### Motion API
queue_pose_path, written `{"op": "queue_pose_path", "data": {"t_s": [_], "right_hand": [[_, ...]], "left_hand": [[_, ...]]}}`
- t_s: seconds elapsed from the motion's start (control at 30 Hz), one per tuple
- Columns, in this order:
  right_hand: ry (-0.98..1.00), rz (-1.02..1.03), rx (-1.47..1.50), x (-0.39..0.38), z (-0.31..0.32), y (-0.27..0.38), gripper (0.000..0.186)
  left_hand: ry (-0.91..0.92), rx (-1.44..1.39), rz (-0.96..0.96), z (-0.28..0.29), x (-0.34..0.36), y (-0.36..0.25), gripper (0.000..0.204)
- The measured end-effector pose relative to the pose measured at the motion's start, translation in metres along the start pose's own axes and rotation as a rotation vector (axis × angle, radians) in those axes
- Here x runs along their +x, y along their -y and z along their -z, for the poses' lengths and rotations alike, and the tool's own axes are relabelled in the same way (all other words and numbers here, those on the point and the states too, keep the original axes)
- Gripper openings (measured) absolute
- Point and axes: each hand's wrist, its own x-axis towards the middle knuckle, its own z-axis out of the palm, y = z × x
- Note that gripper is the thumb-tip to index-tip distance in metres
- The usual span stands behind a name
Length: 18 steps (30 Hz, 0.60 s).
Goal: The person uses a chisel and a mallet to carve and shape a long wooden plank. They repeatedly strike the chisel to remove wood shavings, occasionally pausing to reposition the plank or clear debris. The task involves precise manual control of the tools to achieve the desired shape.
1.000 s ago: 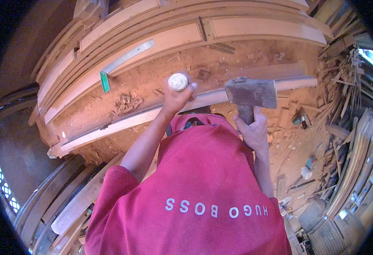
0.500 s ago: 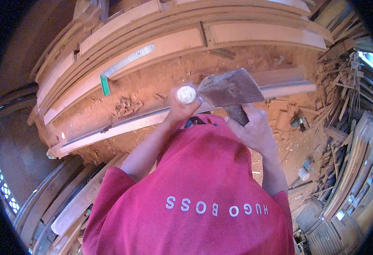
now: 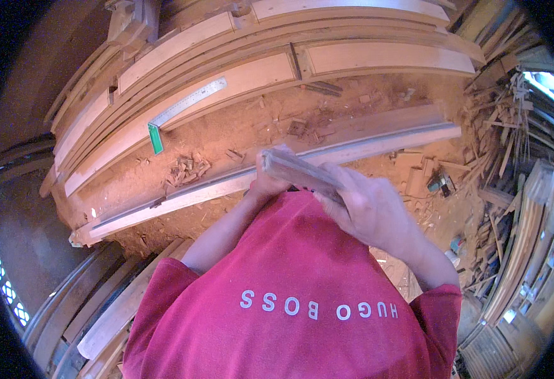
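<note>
In front of my red shirt, my left hand [image 3: 268,180] is closed near a long timber; the pale round-ended handle it gripped is now hidden behind a tool. That tool [image 3: 299,172], with a flat brownish-grey head seen nearly edge-on, crosses over the left hand. My right hand [image 3: 368,205] is wrapped round its lower part, to the right. Its exact kind is unclear. Beneath and beyond both hands lies the long timber [image 3: 220,183] with a pale edge. A try square [image 3: 188,103] with a steel blade and green stock rests on a farther beam.
Stacked, notched beams [image 3: 365,57] run across the far side. Wood chips [image 3: 188,170] lie in a heap on the dusty ground. Scrap wood [image 3: 501,132] is piled at the right, and more planks [image 3: 115,322] stand at the lower left. A small dark and green object [image 3: 440,182] lies right of my hands.
The tool in my right hand has swung left and turned from broad side to edge, now covering the pale handle end. My right forearm has angled outward.
</note>
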Motion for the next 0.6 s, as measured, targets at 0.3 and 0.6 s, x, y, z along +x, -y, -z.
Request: {"op": "queue_pose_path", "data": {"t_s": [0.3, 0.6], "right_hand": [[0.025, -0.058, -0.053, -0.007, -0.011, 0.004, 0.040], [0.022, -0.063, -0.044, -0.011, -0.019, 0.003, 0.038]], "left_hand": [[-0.008, 0.118, -0.105, -0.001, -0.007, 0.021, 0.018], [0.016, 0.061, -0.035, 0.000, -0.007, 0.004, 0.018]]}}
